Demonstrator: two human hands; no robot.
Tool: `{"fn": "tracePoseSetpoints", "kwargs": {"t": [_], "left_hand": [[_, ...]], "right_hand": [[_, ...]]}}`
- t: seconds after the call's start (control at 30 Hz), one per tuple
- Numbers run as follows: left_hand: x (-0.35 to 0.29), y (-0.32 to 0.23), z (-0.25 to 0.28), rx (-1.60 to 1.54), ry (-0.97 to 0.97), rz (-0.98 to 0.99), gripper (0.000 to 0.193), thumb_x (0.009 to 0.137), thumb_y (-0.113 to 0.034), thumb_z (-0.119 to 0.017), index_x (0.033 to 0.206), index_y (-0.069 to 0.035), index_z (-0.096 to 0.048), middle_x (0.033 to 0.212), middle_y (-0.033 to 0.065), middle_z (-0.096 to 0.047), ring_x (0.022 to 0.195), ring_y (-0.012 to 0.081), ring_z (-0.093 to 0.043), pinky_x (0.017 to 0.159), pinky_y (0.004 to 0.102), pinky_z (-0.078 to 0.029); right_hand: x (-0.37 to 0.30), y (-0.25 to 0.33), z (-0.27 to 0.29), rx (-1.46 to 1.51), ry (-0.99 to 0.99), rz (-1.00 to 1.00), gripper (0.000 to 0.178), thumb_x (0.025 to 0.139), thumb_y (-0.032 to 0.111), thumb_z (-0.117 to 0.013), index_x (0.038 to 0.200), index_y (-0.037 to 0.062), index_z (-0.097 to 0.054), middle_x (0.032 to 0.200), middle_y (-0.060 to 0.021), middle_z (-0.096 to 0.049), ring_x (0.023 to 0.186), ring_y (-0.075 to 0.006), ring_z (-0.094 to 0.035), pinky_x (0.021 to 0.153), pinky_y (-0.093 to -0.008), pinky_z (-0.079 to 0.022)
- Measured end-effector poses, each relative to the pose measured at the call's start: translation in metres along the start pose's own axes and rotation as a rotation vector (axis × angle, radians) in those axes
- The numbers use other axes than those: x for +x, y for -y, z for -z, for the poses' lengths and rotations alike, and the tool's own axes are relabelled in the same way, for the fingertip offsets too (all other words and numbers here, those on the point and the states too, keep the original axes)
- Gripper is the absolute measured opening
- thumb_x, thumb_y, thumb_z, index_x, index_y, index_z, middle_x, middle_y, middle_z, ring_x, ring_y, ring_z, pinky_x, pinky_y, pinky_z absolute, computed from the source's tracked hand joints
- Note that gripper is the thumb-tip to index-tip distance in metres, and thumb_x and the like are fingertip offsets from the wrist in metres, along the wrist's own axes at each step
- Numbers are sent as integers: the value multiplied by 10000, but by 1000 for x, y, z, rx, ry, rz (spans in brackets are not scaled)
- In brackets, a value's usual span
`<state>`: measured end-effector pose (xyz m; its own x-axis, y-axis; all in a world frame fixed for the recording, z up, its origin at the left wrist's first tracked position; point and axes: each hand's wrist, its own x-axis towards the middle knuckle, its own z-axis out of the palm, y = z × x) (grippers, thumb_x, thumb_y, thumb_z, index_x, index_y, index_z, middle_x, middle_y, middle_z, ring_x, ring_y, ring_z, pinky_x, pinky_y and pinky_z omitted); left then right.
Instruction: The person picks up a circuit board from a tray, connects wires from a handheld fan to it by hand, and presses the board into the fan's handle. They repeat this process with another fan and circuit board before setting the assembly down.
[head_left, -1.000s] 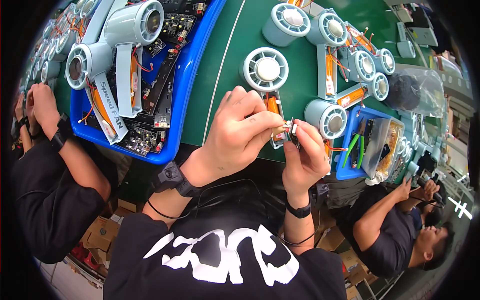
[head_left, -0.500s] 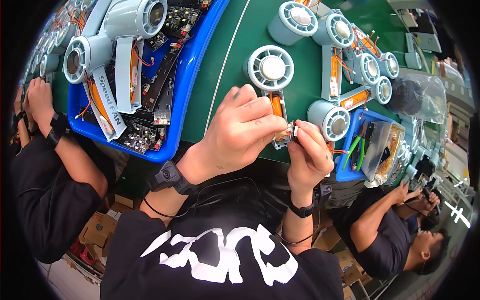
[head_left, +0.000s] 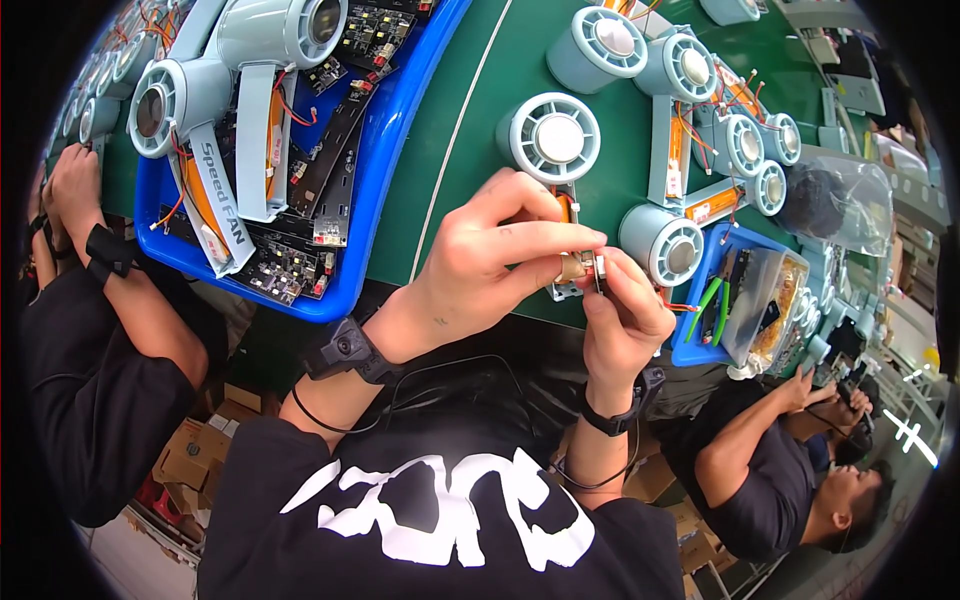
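Observation:
My left hand (head_left: 490,255) is closed in a pinch, with its thumb and index finger at a small pale wire connector (head_left: 587,260). Close against it, my right hand (head_left: 628,315) grips a small dark circuit board (head_left: 600,275), seen nearly edge-on. Fingers hide most of both parts, so I cannot tell whether the connector sits in the board. Just beyond my hands lies a light-blue handheld fan (head_left: 555,140), its round grille facing up. Its handle (head_left: 566,205) points toward me, with an orange battery inside, partly covered by my left hand.
At left, a blue bin (head_left: 375,215) holds fan bodies and black circuit boards (head_left: 285,275). More fans (head_left: 660,245) with loose wires stand at right on the green table (head_left: 455,130). A blue tray (head_left: 690,345) holds green-handled pliers (head_left: 707,305). People sit on both sides.
Both hands have shifted slightly to the right with the small parts. My left index finger has straightened and now reaches over the top of the connector.

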<state>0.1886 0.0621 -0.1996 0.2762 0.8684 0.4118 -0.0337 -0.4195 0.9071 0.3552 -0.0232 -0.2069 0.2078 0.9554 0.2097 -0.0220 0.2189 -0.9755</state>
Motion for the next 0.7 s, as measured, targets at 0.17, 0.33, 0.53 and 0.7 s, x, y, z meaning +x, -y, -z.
{"fn": "tracePoseSetpoints", "kwargs": {"t": [0.17, 0.33, 0.53, 0.7], "left_hand": [[-2, 3, 3, -68, 89, 1, 221, 765, -13, -789, 978, -54, -745, 830, 52, -582, 817, 232, -602, 721, 342, -512], [-4, 1, 5, -114, 100, -34, 202, 772, 0, -777, 965, -46, -736, 830, 60, -595, 823, 240, -609, 727, 353, -514], [-3, -4, 14, -98, 98, -35, 192, 775, 21, -762, 953, -43, -726, 830, 73, -603, 829, 252, -613, 736, 359, -518], [-13, -14, 40, -71, 92, -51, 227, 772, 16, -778, 986, -53, -744, 868, 83, -618, 824, 244, -617, 724, 350, -518]], "right_hand": [[1, 1, 3, 31, 27, -31, 450, 735, -207, -669, 1144, -27, -722, 1135, -234, -705, 993, -277, -691, 852, -330, -552], [3, 6, 3, 84, 75, -67, 440, 738, -208, -663, 1136, -30, -724, 1114, -224, -712, 1007, -284, -685, 876, -340, -539], [8, 19, -9, -19, 109, -25, 412, 747, -209, -655, 1116, -42, -725, 1107, -218, -716, 1017, -279, -682, 886, -335, -534], [0, 28, -34, -26, 87, -171, 349, 810, -169, -642, 1131, -50, -711, 1165, -211, -697, 1046, -245, -671, 912, -329, -532]]}}
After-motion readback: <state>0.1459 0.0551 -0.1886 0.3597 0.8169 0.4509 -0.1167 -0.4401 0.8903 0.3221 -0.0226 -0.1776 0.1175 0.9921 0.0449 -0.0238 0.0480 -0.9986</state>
